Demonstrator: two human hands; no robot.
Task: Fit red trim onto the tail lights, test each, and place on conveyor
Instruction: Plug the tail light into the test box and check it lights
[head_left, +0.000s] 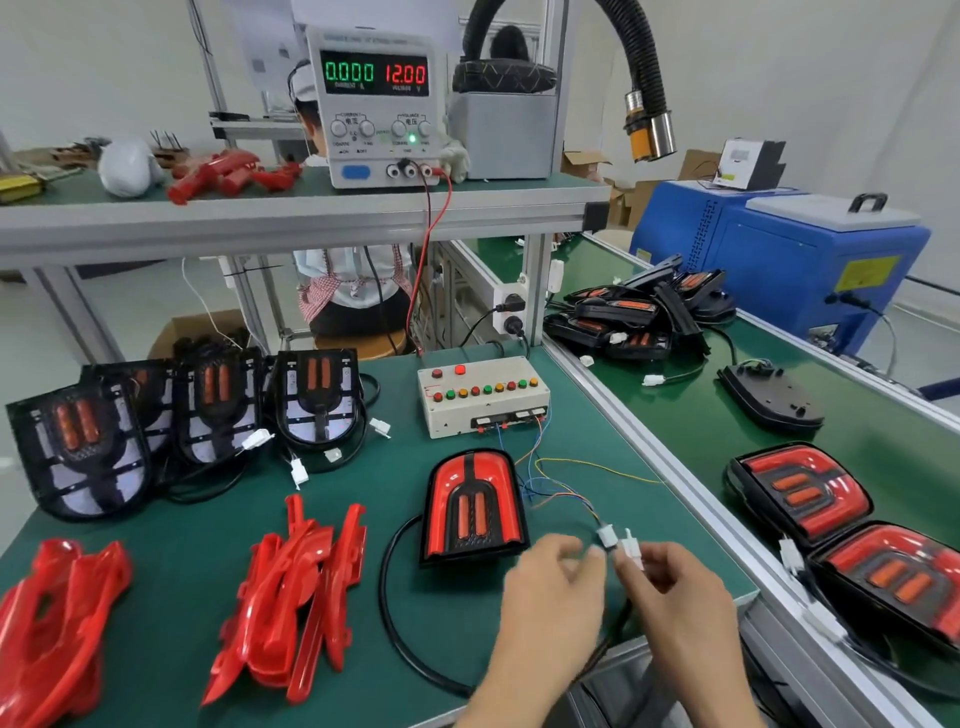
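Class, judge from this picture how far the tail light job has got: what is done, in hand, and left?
Done: two trimmed lights lie on the conveyor. In hand: a trimmed light sits on the bench; the left hand and right hand each pinch a white plug near the tester. Left: untrimmed lights and red trims wait.

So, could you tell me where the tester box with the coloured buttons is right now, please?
The tester box sits mid-bench on the green mat, just behind the trimmed tail light, beside the conveyor on its right, below the power supply.
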